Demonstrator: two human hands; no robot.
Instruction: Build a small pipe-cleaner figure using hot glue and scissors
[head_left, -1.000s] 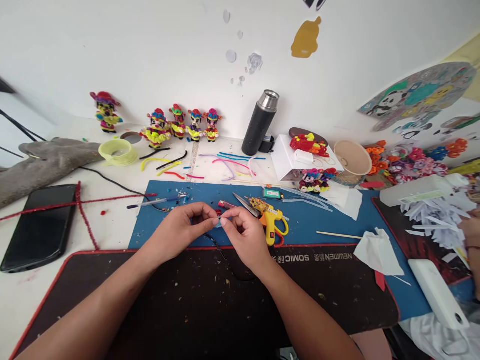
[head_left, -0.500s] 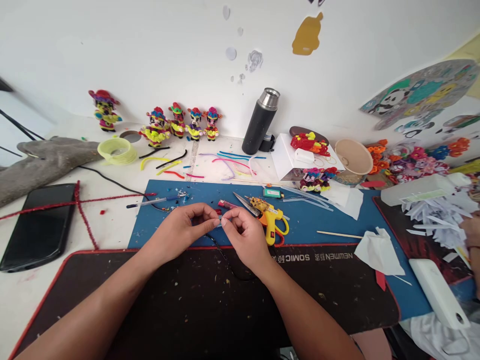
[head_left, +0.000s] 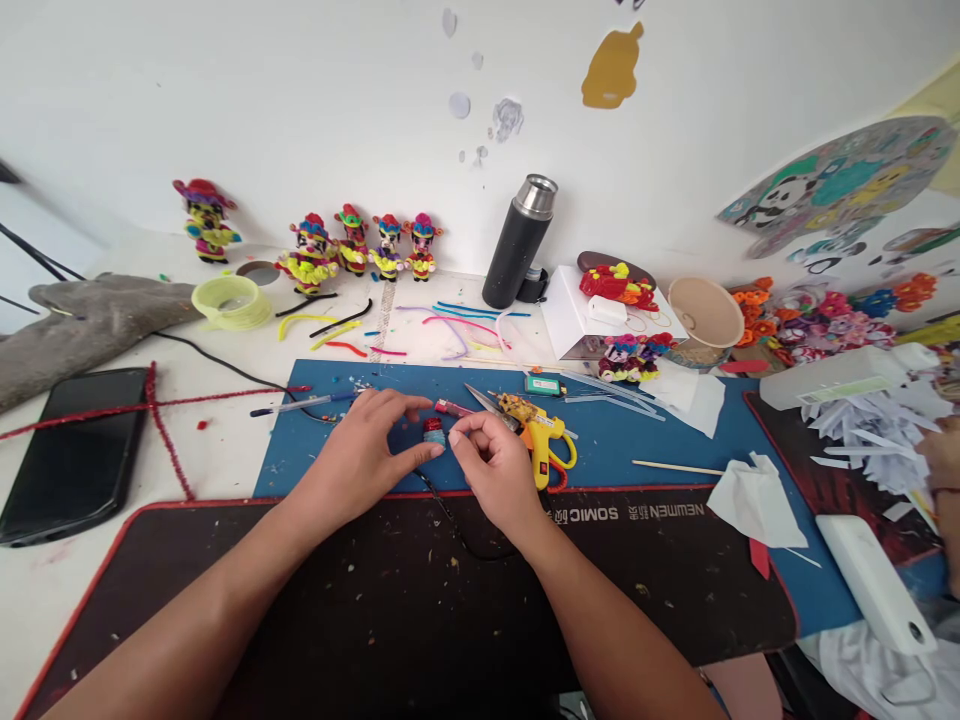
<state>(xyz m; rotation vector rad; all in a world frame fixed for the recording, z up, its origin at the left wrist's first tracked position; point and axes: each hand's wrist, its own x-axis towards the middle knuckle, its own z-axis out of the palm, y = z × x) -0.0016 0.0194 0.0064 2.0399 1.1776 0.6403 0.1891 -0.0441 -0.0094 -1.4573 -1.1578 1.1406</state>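
Observation:
A small red and light-blue fuzzy piece point(head_left: 434, 432) sits on the blue mat point(head_left: 330, 462) between my hands. My left hand point(head_left: 371, 440) is open, its thumb and forefinger spread apart just left of that piece. My right hand point(head_left: 491, 455) is closed in a pinch to the right of it; anything between the fingertips is too small to make out. Right behind my right hand lie a pink lighter point(head_left: 452, 408), scissors and a yellow glue gun point(head_left: 545, 445) with a crusted nozzle.
Several pipe-cleaner dolls point(head_left: 311, 255) stand along the wall. Cut pipe cleaners point(head_left: 341, 335) lie before them. A black thermos point(head_left: 520, 245) stands behind the mat. At left are a pen point(head_left: 307, 404) and a phone point(head_left: 75, 450). Another person's hand point(head_left: 941, 455) is at far right.
My fingertips, which met in the middle, have drawn apart. My left thumb and forefinger have spread, and the red and blue piece between my hands now shows more fully.

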